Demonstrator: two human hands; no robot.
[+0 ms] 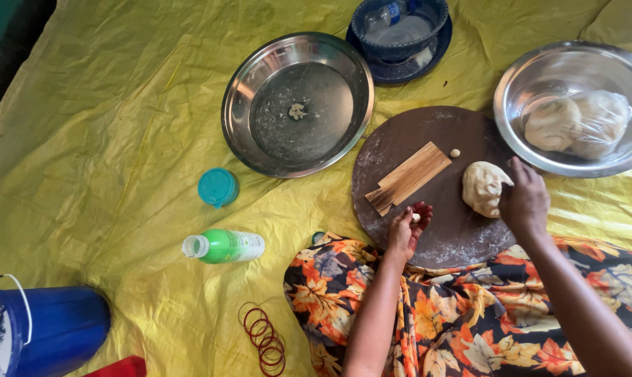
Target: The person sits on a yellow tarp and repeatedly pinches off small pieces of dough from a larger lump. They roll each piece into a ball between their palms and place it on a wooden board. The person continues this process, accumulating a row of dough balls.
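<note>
My left hand (407, 229) rests palm up at the near edge of a round dark wooden board (427, 230), with a small pale piece of dough (416, 217) in its curled fingers. My right hand (524, 199) presses against the right side of a large lump of dough (483, 187) on the board. A bundle of thin wooden sticks (408, 176) lies across the board's middle. A tiny dough ball (455, 152) sits just beyond the sticks.
A steel pan (260, 139) with a dough scrap stands behind the board. At right a steel bowl (518, 77) holds bagged dough. Also here: a blue bowl on a plate (398, 31), teal lid (217, 186), green bottle (225, 246), red rubber bands (263, 336), blue bucket (57, 324), yellow sheet (120, 126).
</note>
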